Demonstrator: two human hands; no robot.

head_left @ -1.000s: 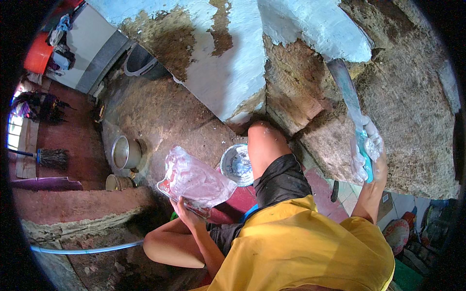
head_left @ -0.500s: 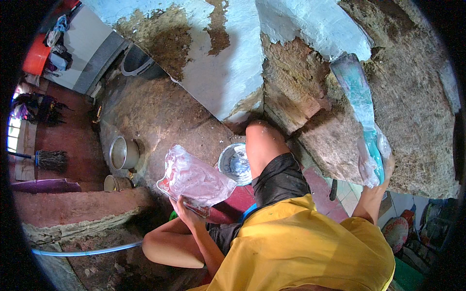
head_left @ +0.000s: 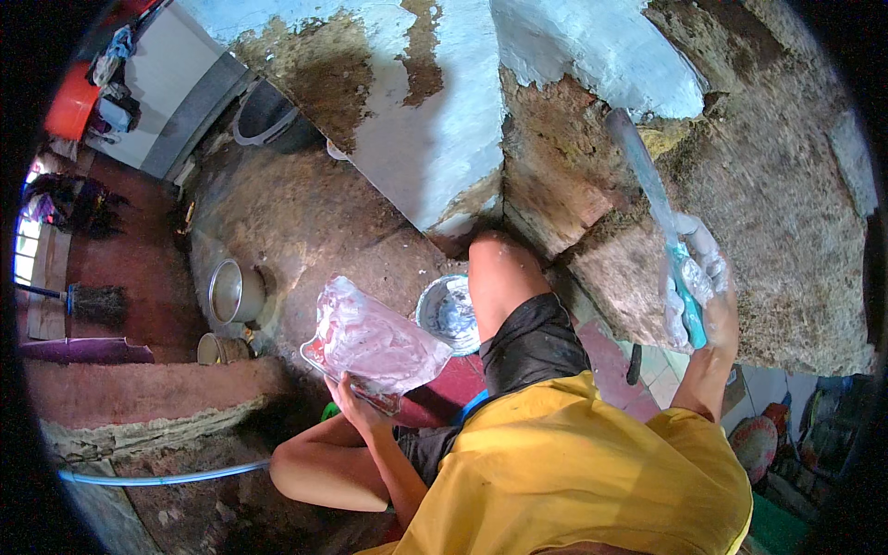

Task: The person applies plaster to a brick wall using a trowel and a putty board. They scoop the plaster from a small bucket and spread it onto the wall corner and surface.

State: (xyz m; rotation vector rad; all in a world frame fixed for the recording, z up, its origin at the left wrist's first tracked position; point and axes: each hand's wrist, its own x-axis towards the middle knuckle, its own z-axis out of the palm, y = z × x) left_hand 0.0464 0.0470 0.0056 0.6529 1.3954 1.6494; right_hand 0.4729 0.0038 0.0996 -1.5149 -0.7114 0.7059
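My right hand [head_left: 710,277], whitened with paste, is closed around the teal handle of a putty knife [head_left: 642,165]. Its blade is turned nearly edge-on, with the tip by the lower border of the pale blue coating [head_left: 601,51] on the rough wall; whether it touches cannot be made out. Low at the left, my left hand [head_left: 354,404] grips the near edge of a flat board [head_left: 375,338] smeared with white paste. Right of that board, beside my knee, a small bucket [head_left: 424,313] holds whitish paste.
Bare, crumbling wall [head_left: 768,222] rises close on the right. A metal pot [head_left: 237,292] and a smaller tan container [head_left: 222,349] stand on the floor at left. Farther back is a dark tub [head_left: 268,120]. A blue hose [head_left: 176,479] crosses the lower left.
The putty knife has turned from showing its broad face to nearly edge-on, and its tip has shifted left. My right hand has risen and moved slightly left. The board stays practically still.
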